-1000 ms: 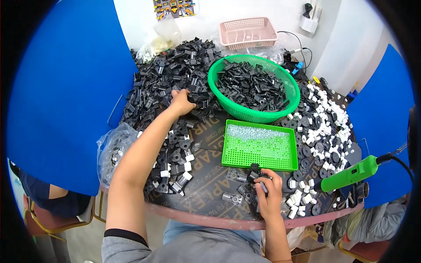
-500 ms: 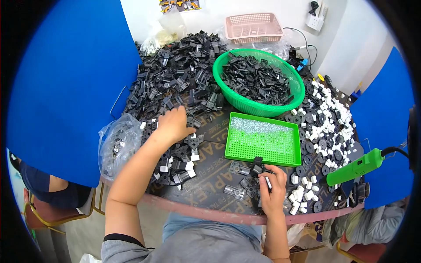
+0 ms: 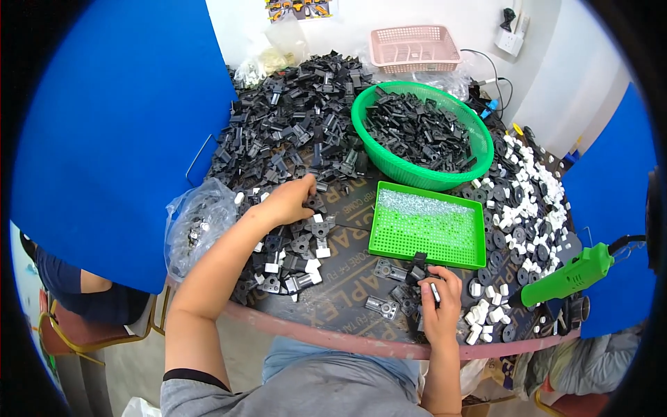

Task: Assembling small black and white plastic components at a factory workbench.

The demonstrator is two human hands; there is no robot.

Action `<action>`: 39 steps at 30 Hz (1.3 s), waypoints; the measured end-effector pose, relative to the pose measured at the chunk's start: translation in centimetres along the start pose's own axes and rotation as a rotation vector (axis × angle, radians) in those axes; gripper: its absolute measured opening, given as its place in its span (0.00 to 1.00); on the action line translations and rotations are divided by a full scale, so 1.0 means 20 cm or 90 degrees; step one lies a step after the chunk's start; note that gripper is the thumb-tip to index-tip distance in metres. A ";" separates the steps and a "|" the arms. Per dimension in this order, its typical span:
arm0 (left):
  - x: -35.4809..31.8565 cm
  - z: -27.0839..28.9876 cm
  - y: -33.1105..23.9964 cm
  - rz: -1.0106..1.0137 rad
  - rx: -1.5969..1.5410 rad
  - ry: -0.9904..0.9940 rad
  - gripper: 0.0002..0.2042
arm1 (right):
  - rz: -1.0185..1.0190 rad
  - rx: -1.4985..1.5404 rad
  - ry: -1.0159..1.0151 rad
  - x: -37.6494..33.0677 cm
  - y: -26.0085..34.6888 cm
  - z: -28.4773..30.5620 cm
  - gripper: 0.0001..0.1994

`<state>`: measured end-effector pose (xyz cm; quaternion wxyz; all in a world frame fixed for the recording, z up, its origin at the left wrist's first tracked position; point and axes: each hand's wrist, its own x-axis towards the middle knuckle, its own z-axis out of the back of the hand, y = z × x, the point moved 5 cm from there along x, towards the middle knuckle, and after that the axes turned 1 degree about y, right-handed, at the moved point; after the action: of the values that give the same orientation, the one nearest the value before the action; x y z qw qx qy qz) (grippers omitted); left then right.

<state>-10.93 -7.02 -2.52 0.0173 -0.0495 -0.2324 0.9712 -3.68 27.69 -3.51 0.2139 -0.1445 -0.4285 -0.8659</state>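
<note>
Left hand: I had the left hand [image 3: 288,200] low over the near edge of the loose black parts, thumb and fingers parted narrowly around a black bracket [image 3: 317,203]; I could not tell whether the grip was closed.
Right hand: I had the right hand [image 3: 442,300] at the near side of the desk [image 3: 326,314], thumb and fingers closed on a small pale-edged part [image 3: 435,292].
Near brackets: Two black brackets, one [image 3: 381,306] nearer me and one [image 3: 390,270] beyond it, lay flat to the left of the right hand.
Green tray: The perforated tray [image 3: 417,240] stood beyond the right hand, small shiny pieces gathered toward its far side.
Green basket: The round basket [image 3: 420,178] stood behind the tray, filled with black parts.
Left stock: I saw a clear bag [image 3: 196,229] left of the left forearm.
Right stock: White cylinders [image 3: 479,314] lay just right of the right hand, near a green power tool [image 3: 568,276].
</note>
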 end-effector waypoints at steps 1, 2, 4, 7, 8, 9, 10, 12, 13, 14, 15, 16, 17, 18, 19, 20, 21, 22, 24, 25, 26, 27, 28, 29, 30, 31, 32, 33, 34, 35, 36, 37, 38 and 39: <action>0.00 0.00 -0.02 -0.018 -0.036 0.020 0.20 | -0.001 0.003 -0.004 0.00 0.00 0.00 0.04; -0.02 0.02 -0.04 -0.026 -0.043 0.001 0.19 | 0.002 0.005 -0.004 0.00 0.00 0.00 0.04; -0.06 0.13 -0.04 -0.024 -0.021 -0.059 0.20 | -0.009 0.012 -0.001 0.00 -0.01 0.00 0.04; -0.21 0.36 -0.06 0.025 0.000 -0.146 0.21 | -0.016 0.013 0.006 0.00 0.00 0.01 0.04; -0.25 0.40 -0.02 0.072 0.024 -0.133 0.20 | -0.016 0.015 0.009 0.00 0.00 0.01 0.04; -0.29 0.42 0.03 0.118 0.048 -0.118 0.20 | -0.022 0.017 0.011 0.00 0.00 0.01 0.06; -0.32 0.41 0.05 0.151 0.055 -0.105 0.18 | -0.026 0.020 0.011 0.00 0.00 0.01 0.09; -0.36 0.37 0.20 0.175 0.083 -0.140 0.17 | -0.024 0.025 0.016 0.01 0.00 0.01 0.09; -0.39 0.36 0.26 0.192 0.106 -0.170 0.17 | -0.027 0.023 0.019 0.01 0.00 0.01 0.09; -0.44 0.37 0.28 0.182 0.155 -0.203 0.16 | -0.029 0.026 0.017 0.01 0.01 0.01 0.10; -0.47 0.37 0.35 0.181 0.155 -0.201 0.16 | -0.032 0.025 0.017 0.01 0.01 0.01 0.10; -0.50 0.38 0.41 0.236 0.188 -0.194 0.17 | -0.032 0.031 0.019 0.02 0.01 0.01 0.10; -0.52 0.38 0.45 0.291 0.221 -0.188 0.17 | -0.032 0.036 0.021 0.02 0.01 0.01 0.10; -0.54 0.36 0.50 0.342 0.197 -0.122 0.17 | -0.031 0.035 0.022 0.01 0.01 0.01 0.10; -0.53 0.35 0.49 0.341 0.195 -0.123 0.17 | -0.032 0.032 0.022 0.01 0.01 0.00 0.10; -0.51 0.36 0.46 0.324 0.235 -0.176 0.17 | -0.033 0.029 0.022 0.01 0.00 0.00 0.10; -0.49 0.36 0.42 0.306 0.275 -0.230 0.17 | -0.032 0.026 0.022 0.01 0.00 0.00 0.10; -0.43 0.37 0.34 0.251 0.223 -0.230 0.17 | -0.033 0.022 0.018 0.01 0.00 0.00 0.10; -0.29 0.37 0.22 0.197 0.145 -0.214 0.17 | -0.025 0.019 0.017 0.01 0.01 0.01 0.11; -0.20 0.35 0.22 0.195 0.117 -0.199 0.17 | -0.019 0.022 0.021 0.01 0.03 0.01 0.11; -0.10 0.30 0.22 0.259 0.127 -0.165 0.17 | -0.010 0.024 0.014 0.01 0.04 0.02 0.11; -0.02 0.27 0.25 0.322 0.139 -0.131 0.17 | -0.001 0.029 0.006 0.01 0.05 0.04 0.12; 0.06 0.25 0.33 0.320 0.138 -0.135 0.17 | 0.002 0.028 0.004 0.01 0.05 0.04 0.12; 0.15 0.19 0.44 0.330 0.146 -0.104 0.17 | 0.012 0.043 -0.005 0.01 0.06 0.04 0.12; 0.22 0.15 0.50 0.337 0.154 -0.070 0.16 | 0.018 0.057 -0.015 0.01 0.05 0.04 0.12; 0.25 0.15 0.50 0.329 0.153 -0.069 0.16 | 0.016 0.052 -0.021 0.01 0.05 0.04 0.12; 0.28 0.14 0.50 0.265 0.111 -0.058 0.15 | 0.005 0.065 -0.025 0.01 0.04 0.04 0.12; 0.32 0.13 0.48 0.203 0.069 -0.047 0.14 | -0.004 0.078 -0.028 0.01 0.03 0.05 0.12; 0.34 0.13 0.46 0.170 0.038 -0.070 0.13 | -0.008 0.087 -0.033 0.01 0.03 0.05 0.12; 0.36 0.13 0.46 0.169 0.040 -0.070 0.13 | -0.009 0.088 -0.034 0.01 0.02 0.05 0.12; 0.38 0.12 0.46 0.146 -0.047 -0.064 0.14 | -0.012 0.091 -0.031 0.00 0.02 0.05 0.12; 0.40 0.12 0.42 0.119 -0.135 -0.056 0.14 | -0.015 0.090 -0.029 0.00 0.01 0.05 0.12; 0.41 0.12 0.39 0.129 -0.180 -0.038 0.14 | -0.017 0.090 -0.031 0.00 0.01 0.06 0.12; 0.41 0.13 0.36 0.128 -0.179 -0.036 0.14 | -0.013 0.088 -0.031 0.00 0.01 0.07 0.11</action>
<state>-19.53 -14.17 -4.23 -0.0933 -0.0469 -0.3605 0.9269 -3.45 28.65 -2.54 0.2039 -0.1459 -0.4937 -0.8327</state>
